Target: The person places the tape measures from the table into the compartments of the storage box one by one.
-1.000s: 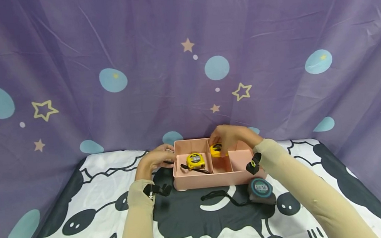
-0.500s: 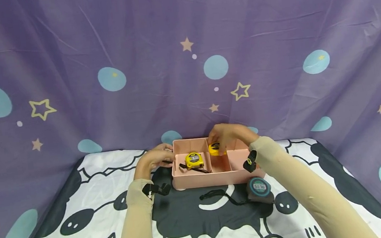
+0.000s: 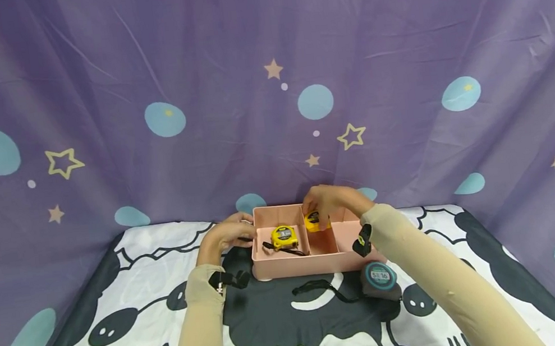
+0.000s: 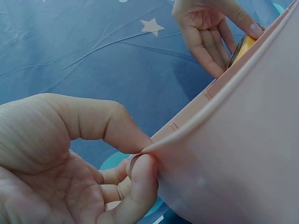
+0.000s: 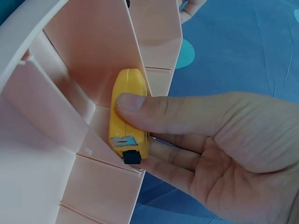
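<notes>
The right hand (image 3: 330, 200) pinches a yellow, round-edged plastic tape measure (image 5: 120, 125) between thumb and fingers, at the back of the middle compartment of a pink, smooth-walled plastic box (image 3: 307, 265). The left hand (image 3: 228, 233) nips the box's left end between thumb and finger. To my eye, that glossy case could slip if the thumb eases, or snag a thin divider; a hard push might skid the box over the soft printed cloth (image 3: 257, 316). A second yellow tape measure (image 3: 284, 236) with a black cord strap (image 3: 293, 251) lies in the left compartment; a chunky grey, teal-ringed tape measure (image 3: 379, 280) sits just outside.
</notes>
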Motion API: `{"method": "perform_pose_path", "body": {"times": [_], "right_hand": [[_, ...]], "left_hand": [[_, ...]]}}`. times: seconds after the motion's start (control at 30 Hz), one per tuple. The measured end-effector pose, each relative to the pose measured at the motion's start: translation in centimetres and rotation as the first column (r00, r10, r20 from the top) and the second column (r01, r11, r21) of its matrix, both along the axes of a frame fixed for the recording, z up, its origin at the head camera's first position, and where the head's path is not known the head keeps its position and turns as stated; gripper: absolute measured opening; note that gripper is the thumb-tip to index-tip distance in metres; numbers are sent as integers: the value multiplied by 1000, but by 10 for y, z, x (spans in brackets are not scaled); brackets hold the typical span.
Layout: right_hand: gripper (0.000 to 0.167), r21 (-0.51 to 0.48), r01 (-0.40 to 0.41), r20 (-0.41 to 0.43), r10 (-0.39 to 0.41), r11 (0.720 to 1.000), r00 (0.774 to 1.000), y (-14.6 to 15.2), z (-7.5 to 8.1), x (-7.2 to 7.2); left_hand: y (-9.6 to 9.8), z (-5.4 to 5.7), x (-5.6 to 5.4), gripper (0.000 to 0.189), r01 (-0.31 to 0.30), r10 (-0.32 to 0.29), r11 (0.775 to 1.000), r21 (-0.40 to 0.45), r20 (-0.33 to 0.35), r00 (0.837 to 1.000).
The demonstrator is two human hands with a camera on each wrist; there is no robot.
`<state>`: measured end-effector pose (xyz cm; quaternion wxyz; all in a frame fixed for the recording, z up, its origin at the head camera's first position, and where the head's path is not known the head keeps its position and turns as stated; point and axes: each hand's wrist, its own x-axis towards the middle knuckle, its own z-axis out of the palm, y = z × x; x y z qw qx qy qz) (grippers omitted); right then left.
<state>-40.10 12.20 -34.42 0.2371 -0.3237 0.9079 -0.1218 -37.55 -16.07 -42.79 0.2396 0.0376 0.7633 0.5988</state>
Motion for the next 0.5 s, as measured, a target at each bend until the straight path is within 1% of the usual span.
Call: {"method": "perform_pose_path", "body": {"times": [0.27, 0.37, 0.5], "right_hand": [[56, 13, 31, -25, -31, 999, 999, -3, -2, 2], [57, 7, 37, -14, -37, 999, 999, -4, -3, 2], [56, -3, 54, -3, -54, 999, 999, -2, -3, 2]], "left_hand": [[-1, -1, 2, 64, -9, 9, 1000, -5, -3, 1000], [-1, 0, 2, 64, -13, 13, 1000, -9, 3, 1000], [0, 0, 1, 64, -16, 16, 1000, -11, -6, 1000]]}}
